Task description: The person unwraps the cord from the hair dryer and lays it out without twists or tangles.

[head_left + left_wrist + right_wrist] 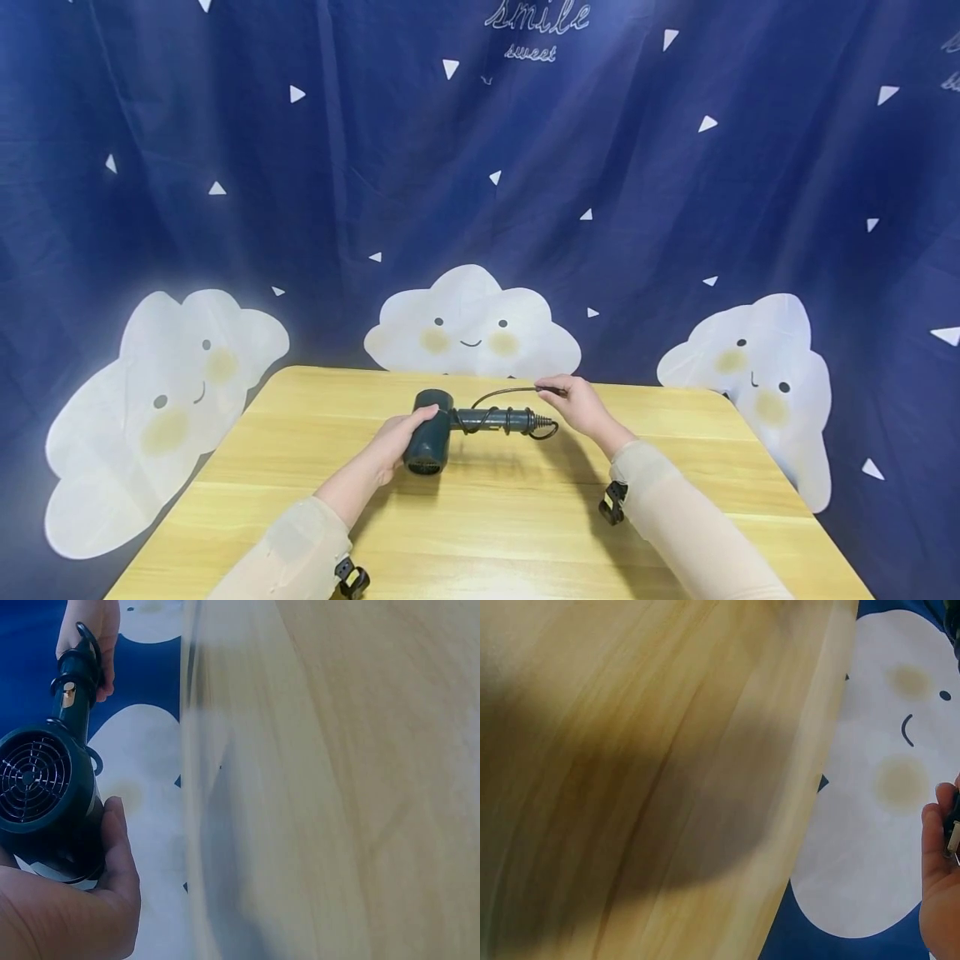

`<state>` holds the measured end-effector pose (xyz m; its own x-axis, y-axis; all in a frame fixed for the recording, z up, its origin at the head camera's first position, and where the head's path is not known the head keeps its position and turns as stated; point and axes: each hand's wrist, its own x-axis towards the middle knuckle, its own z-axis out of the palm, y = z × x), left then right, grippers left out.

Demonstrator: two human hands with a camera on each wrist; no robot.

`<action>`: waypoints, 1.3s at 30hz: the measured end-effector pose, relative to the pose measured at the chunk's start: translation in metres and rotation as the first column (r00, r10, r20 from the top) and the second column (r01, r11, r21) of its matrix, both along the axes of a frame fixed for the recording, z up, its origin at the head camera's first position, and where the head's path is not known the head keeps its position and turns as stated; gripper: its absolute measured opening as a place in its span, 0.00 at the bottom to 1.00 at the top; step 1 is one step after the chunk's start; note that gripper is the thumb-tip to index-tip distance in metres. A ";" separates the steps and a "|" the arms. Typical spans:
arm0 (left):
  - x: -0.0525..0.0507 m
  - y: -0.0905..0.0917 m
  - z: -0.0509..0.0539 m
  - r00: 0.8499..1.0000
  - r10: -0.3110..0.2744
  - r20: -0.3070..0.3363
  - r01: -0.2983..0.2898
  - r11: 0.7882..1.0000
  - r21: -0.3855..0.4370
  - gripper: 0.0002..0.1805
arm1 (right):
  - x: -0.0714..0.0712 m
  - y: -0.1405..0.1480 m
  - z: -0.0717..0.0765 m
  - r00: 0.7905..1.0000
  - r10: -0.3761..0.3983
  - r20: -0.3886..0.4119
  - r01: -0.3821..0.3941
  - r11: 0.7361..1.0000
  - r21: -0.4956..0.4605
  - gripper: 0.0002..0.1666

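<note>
A dark green hair dryer [429, 442] is held above the table, its handle [483, 419] pointing right. My left hand [396, 442] grips the dryer's barrel from the left side. In the left wrist view the round air grille [34, 776] faces the camera. A black cord [502, 392] winds around the handle, and its free length runs up to my right hand [581, 404]. That hand pinches the cord near its end. At the right wrist view's edge, a dark plug [952, 832] with a metal prong shows in my right hand, partly cut off.
The light wooden table [480, 533] spreads under both arms. Behind it hangs a dark blue curtain [450, 217] with white triangles and smiling clouds. A black wrist mount [613, 502] sits on the right sleeve, another [351, 577] on the left.
</note>
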<state>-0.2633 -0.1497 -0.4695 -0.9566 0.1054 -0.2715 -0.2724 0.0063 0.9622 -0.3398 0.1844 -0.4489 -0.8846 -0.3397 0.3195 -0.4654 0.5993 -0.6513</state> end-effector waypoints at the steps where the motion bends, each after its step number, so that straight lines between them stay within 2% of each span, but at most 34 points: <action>1: 0.000 0.000 0.000 1.000 -0.001 -0.001 0.001 1.000 -0.001 0.45 | 0.000 0.000 -0.001 1.000 0.001 0.001 -0.001 1.000 0.001 0.15; 14: -0.003 0.000 -0.002 1.000 0.014 -0.003 -0.014 1.000 0.013 0.44 | 0.004 0.002 -0.010 1.000 0.018 0.000 -0.018 1.000 0.002 0.14; 22: -0.004 0.001 -0.001 0.999 0.032 -0.003 -0.032 0.999 0.026 0.44 | 0.007 -0.001 -0.017 1.000 -0.017 0.006 0.017 0.999 0.050 0.13; 29: -0.002 0.001 0.001 1.000 0.022 0.003 -0.022 1.000 0.018 0.44 | 0.010 -0.002 -0.023 1.000 -0.016 -0.009 0.016 0.998 0.059 0.12; 39: -0.003 0.002 0.004 1.000 0.030 0.007 -0.030 0.999 0.035 0.45 | 0.013 -0.001 -0.027 1.000 -0.001 0.027 -0.001 0.997 0.074 0.19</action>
<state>-0.2659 -0.1476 -0.4656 -0.9579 0.0860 -0.2740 -0.2779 -0.0359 0.9600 -0.3272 0.1837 -0.4756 -0.8926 -0.3617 0.2691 -0.4481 0.6464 -0.6176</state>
